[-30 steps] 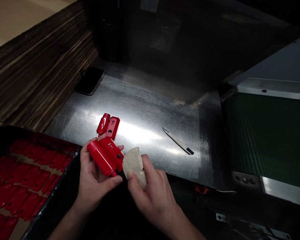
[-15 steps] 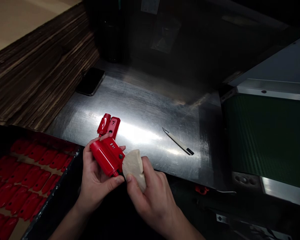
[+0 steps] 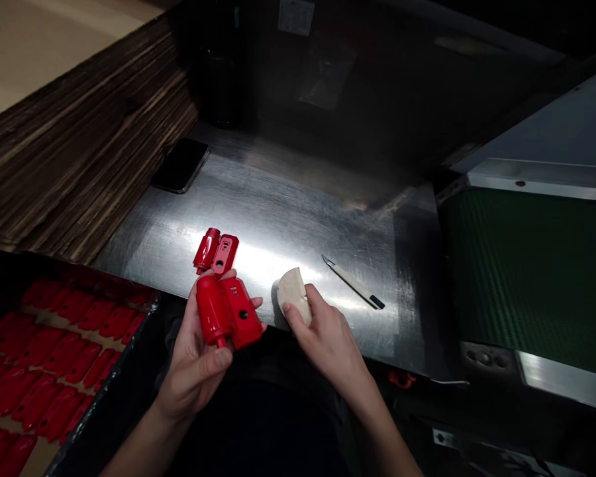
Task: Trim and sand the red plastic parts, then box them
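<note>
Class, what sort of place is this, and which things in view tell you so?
Probably a factory workstation: what looks like a green conveyor belt beside a metal table, and rows of similar red parts at lower left.

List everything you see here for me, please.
Held part: one, red, in left hand
Loose part: one, red, on table
Pad: one, cream, in right hand
Knife: one, white, table's right
Phone: one, black, table's left
Table: one, silver, centre
Cardboard sheets: many, brown, upper left
Other parts: many, red, in box
Box: one, dark-rimmed, lower left
Belt: one, green, right
Label: one, pale, top
Bag: one, clear, top
Left hand: one, bare, lower centre
Right hand: one, bare, lower centre
</note>
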The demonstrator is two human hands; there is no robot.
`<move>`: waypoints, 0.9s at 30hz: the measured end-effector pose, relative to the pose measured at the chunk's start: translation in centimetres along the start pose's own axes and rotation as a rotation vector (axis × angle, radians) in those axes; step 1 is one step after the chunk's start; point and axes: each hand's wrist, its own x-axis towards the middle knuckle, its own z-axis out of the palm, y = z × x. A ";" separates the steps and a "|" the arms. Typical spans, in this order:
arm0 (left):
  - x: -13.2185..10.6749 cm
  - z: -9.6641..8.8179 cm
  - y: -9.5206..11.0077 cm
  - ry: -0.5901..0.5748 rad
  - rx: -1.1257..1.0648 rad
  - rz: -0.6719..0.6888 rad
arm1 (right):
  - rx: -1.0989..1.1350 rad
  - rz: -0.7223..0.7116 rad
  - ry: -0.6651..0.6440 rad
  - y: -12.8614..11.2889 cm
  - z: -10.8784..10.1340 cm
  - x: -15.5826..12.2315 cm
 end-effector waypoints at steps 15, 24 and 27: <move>0.9 -0.6 0.1 -0.037 -0.129 -0.080 | 0.092 0.027 0.084 1.6 1.1 1.1; -0.2 -1.4 0.5 -0.238 -0.054 -0.131 | 0.210 -0.093 0.066 -1.0 -2.1 3.5; -0.5 -1.6 0.4 -0.234 -0.074 -0.137 | 0.219 -0.099 0.146 -1.1 -1.1 3.9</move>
